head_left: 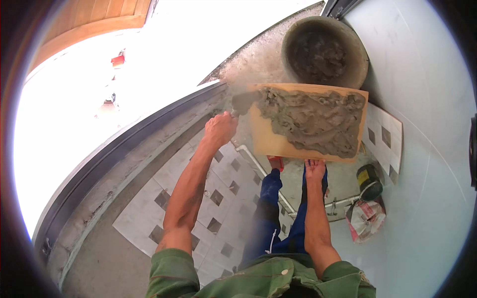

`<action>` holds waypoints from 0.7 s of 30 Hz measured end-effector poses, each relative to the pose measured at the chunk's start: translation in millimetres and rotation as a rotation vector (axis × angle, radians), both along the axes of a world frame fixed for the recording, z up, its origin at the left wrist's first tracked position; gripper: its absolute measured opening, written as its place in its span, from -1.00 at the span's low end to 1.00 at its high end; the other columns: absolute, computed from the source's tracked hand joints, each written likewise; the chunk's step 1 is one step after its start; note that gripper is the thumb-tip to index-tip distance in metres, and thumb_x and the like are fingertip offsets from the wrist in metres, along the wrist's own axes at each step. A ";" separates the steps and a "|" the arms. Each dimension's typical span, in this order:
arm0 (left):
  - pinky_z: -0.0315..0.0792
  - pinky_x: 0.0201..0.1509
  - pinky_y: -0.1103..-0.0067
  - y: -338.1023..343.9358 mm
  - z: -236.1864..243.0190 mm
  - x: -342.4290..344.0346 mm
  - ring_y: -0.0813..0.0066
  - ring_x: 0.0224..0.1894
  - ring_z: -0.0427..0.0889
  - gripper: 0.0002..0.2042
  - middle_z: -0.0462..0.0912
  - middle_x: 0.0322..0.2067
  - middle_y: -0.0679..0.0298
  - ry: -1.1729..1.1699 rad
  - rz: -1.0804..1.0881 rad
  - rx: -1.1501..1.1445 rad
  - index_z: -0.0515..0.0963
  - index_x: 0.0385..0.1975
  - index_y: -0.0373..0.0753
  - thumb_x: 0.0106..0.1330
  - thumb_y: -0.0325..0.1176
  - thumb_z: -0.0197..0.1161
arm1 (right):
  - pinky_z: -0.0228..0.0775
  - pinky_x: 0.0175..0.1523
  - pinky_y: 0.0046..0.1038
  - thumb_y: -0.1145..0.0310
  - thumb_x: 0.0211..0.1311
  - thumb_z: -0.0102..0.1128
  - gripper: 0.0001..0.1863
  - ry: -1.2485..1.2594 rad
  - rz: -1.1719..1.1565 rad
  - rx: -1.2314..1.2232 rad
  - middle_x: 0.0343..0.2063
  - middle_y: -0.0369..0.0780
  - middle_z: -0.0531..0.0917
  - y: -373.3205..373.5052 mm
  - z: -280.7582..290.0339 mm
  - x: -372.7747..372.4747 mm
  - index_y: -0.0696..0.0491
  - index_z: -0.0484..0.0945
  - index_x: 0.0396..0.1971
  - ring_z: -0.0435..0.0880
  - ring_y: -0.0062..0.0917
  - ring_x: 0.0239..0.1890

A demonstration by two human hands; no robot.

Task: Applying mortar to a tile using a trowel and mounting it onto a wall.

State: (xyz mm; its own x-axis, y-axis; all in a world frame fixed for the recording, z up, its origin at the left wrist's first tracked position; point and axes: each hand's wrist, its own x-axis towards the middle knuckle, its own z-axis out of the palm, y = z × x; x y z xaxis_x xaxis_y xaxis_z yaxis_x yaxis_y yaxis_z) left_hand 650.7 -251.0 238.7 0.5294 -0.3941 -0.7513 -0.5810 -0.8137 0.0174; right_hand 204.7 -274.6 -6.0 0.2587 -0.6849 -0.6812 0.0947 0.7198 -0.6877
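Note:
A tan rectangular tile [267, 136] is held up in front of me, its upward face largely covered with wet grey mortar [318, 119]. Fingers of my right hand [315, 170] grip its near edge from below. My left hand [220, 130] is closed round the handle of a trowel [244, 102], whose mortar-coated blade is at the tile's far left corner. Bare tan surface shows along the left and near-left part of the tile. Behind its far edge stands a round tub [325, 52] with more grey mortar inside.
Patterned floor tiles [198, 218] lie to my left, beside a dark door track [124, 129]. Another patterned tile [386, 136] leans on the right wall [422, 198]. Near it are a dark bucket [369, 183] and a crumpled sack [366, 221]. A white pipe [258, 164] crosses the floor by my legs.

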 end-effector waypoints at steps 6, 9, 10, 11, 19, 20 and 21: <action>0.44 -0.26 0.24 6.8 40.2 10.2 0.06 -0.43 0.60 -0.66 0.57 -0.51 -0.08 0.190 0.203 0.077 0.49 -0.34 -0.39 0.23 -0.19 -0.06 | 0.30 0.05 -0.11 0.08 0.39 -0.27 -0.64 0.112 -0.450 0.640 -0.17 -0.25 0.53 -12.4 69.1 68.5 0.01 0.37 -0.07 0.47 -0.39 -0.09; 0.47 -0.40 0.33 -49.6 5.4 7.3 0.16 -0.55 0.59 -0.71 0.53 -0.67 0.01 0.390 0.047 0.007 0.48 -0.34 -0.37 0.22 -0.25 -0.04 | 0.27 0.10 -0.08 0.10 0.39 -0.26 -0.63 0.107 0.267 -0.140 -0.10 -0.22 0.50 -22.3 29.3 3.2 0.05 0.35 -0.02 0.45 -0.37 -0.02; 0.47 -0.46 0.35 -31.8 7.6 13.0 0.18 -0.60 0.58 -0.75 0.50 -0.71 0.04 0.377 -0.095 -0.029 0.48 -0.36 -0.37 0.19 -0.29 -0.02 | 0.25 0.11 -0.08 0.11 0.40 -0.26 -0.62 0.036 -0.104 0.274 -0.08 -0.22 0.49 -12.5 50.4 41.8 0.06 0.34 -0.03 0.44 -0.36 -0.01; 0.47 -0.46 0.35 -8.8 3.1 9.9 0.18 -0.60 0.58 -0.75 0.50 -0.71 0.04 0.362 -0.073 -0.004 0.48 -0.36 -0.37 0.19 -0.29 -0.02 | 0.24 0.12 -0.08 0.11 0.40 -0.26 -0.62 -0.013 -0.479 0.674 -0.07 -0.22 0.48 -11.7 71.6 72.1 0.07 0.34 -0.03 0.43 -0.36 0.00; 0.39 -0.20 0.20 8.5 -1.4 -91.5 -0.13 -0.24 0.51 -0.79 0.49 -0.42 -0.17 0.324 0.104 -0.118 0.43 -0.35 -0.37 0.20 -0.37 -0.10 | 0.15 0.19 -0.08 0.09 0.41 -0.32 -0.60 0.313 0.260 0.026 -0.08 -0.25 0.48 -28.2 36.2 13.5 0.06 0.34 -0.02 0.39 -0.36 0.05; 0.39 -0.20 0.20 29.2 15.6 -83.2 -0.13 -0.24 0.51 -0.79 0.49 -0.42 -0.17 0.280 0.132 -0.071 0.43 -0.35 -0.37 0.20 -0.37 -0.10 | 0.14 0.19 -0.07 0.08 0.41 -0.32 -0.60 0.194 -0.085 0.378 -0.09 -0.25 0.48 -15.6 62.8 61.3 0.06 0.35 -0.03 0.40 -0.36 0.03; 0.38 -0.17 0.19 27.9 23.4 -88.7 -0.13 -0.23 0.50 -0.78 0.49 -0.40 -0.16 0.238 0.119 -0.179 0.42 -0.32 -0.37 0.21 -0.36 -0.10 | 0.13 0.20 -0.06 0.08 0.41 -0.33 -0.59 0.120 -0.464 0.674 -0.09 -0.24 0.49 -24.3 83.4 73.4 0.06 0.35 -0.04 0.41 -0.36 0.00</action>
State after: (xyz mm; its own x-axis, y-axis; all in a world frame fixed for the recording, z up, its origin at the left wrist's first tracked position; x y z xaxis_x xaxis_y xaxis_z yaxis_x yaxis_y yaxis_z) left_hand 562.1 -223.2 262.2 0.3973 -0.4768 -0.7841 -0.4442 -0.8476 0.2903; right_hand 278.1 -298.9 77.4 -0.0509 -0.1385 -0.9891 0.4372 0.8873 -0.1468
